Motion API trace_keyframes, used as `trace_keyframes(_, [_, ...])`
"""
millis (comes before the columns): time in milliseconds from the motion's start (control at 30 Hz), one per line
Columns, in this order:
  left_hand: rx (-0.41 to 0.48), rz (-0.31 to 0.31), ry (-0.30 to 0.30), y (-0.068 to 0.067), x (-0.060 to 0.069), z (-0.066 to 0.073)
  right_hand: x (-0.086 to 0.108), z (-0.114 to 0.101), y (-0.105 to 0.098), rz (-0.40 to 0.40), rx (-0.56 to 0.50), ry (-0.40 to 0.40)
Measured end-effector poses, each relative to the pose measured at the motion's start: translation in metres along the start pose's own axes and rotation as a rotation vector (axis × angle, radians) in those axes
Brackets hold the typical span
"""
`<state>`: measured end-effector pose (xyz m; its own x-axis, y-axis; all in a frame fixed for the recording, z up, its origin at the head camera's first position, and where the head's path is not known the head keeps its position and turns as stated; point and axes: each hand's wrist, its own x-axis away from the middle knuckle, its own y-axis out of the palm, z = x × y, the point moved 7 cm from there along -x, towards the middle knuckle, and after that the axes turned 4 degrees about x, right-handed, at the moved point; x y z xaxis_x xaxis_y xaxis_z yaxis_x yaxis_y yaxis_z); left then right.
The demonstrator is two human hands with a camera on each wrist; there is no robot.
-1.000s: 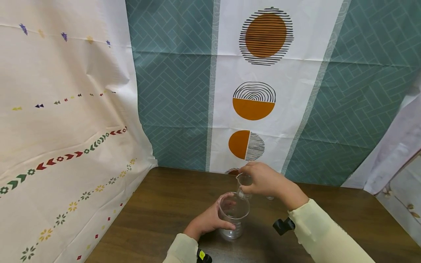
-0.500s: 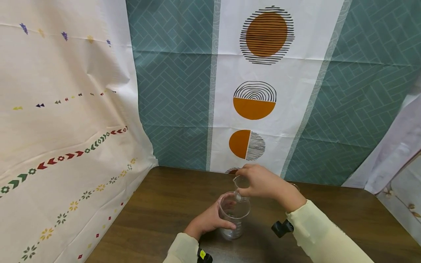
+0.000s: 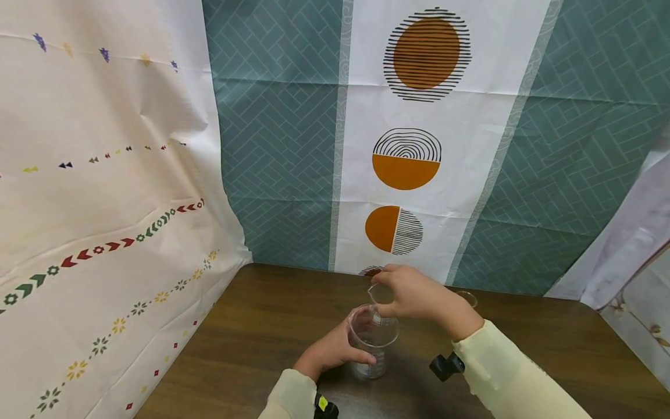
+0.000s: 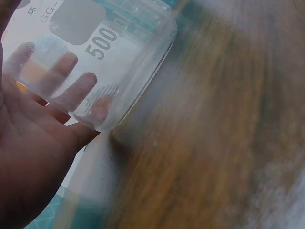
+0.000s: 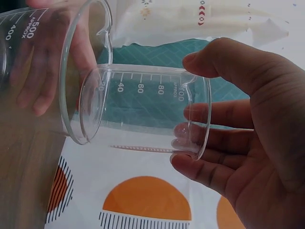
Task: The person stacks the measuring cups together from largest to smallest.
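Small beaker (image 5: 143,112) (scale (image 5: 140,88) legible only in right wrist view) is pinched near its rim by fingers of right hand (image 3: 413,294), at mouth of large beaker (image 3: 386,336) clasped by left hand (image 3: 335,348).

The left fingers (image 4: 86,136) hold a clear beaker (image 4: 119,67) marked 500, tips showing through; beside the beaker, blurred brown worktop (image 4: 205,119).

Your left hand (image 3: 335,352) holds the big beaker (image 3: 373,337); at its mouth, your right hand (image 3: 410,292) holds the small beaker (image 5: 143,105). A glass (image 3: 475,299) is farther right, cloth (image 3: 277,174) behind the table (image 3: 272,314).
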<state>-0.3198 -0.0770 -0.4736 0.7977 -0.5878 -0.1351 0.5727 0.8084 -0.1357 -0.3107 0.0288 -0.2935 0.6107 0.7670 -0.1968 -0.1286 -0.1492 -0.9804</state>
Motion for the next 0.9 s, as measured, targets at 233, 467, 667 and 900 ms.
trace_keyframes(233, [-0.028,0.001,-0.015,-0.001,0.001,-0.001,0.001,-0.003,0.002,-0.018,-0.014,0.0])
trace_keyframes(467, [-0.061,0.003,-0.03,-0.002,0.001,-0.003,0.002,-0.006,0.005,-0.051,-0.031,-0.004])
trace_keyframes(667, [-0.07,0.013,-0.05,-0.005,0.001,-0.005,0.002,-0.006,0.009,-0.073,-0.048,-0.016])
trace_keyframes(900, [-0.049,-0.003,-0.044,-0.004,0.002,-0.006,0.003,-0.008,0.014,-0.089,-0.05,-0.044])
